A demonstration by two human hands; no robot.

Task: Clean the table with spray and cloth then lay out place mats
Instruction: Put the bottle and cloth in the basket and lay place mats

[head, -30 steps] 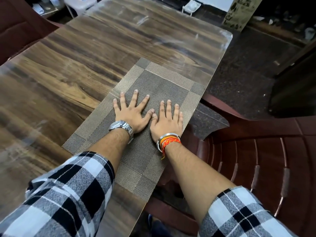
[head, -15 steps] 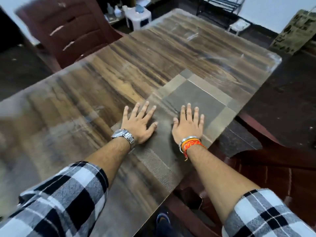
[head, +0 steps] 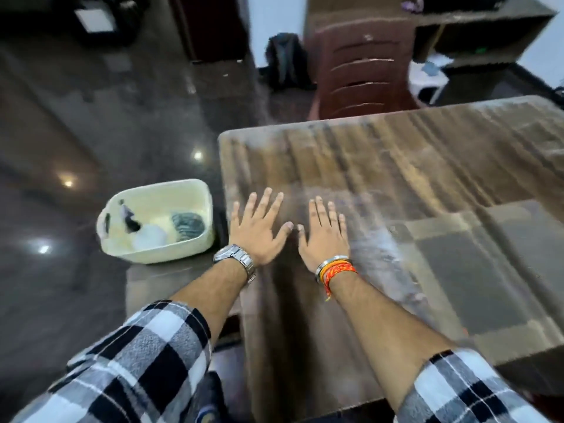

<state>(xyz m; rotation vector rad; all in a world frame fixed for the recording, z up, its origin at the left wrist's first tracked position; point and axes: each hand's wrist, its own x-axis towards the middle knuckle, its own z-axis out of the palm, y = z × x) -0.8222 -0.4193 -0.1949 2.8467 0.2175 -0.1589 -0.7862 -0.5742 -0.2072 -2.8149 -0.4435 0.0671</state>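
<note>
The wooden table [head: 381, 154] fills the right half of the blurred head view. A grey-and-tan woven place mat [head: 476, 270] lies flat on it at the right. My left hand [head: 259, 230] and my right hand [head: 325, 236] are side by side over the bare wood left of the mat, fingers straight and spread, holding nothing. Whether the palms touch the tabletop I cannot tell. A cream plastic basket [head: 201, 239] sits on a low surface left of the table, with what looks like a spray bottle [head: 129, 216] and cloths [head: 186, 225] inside.
A brown plastic chair [head: 363, 74] stands at the table's far side. A dark bag [head: 285, 61] leans against the wall behind it. Glossy dark floor [head: 76, 148] spreads to the left. A shelf unit [head: 476, 32] and a white container [head: 427, 79] sit at the back right.
My view has swung left, bringing the basket and floor into sight. Both hands have slid off the place mat onto the bare wood to its left, still flat and spread.
</note>
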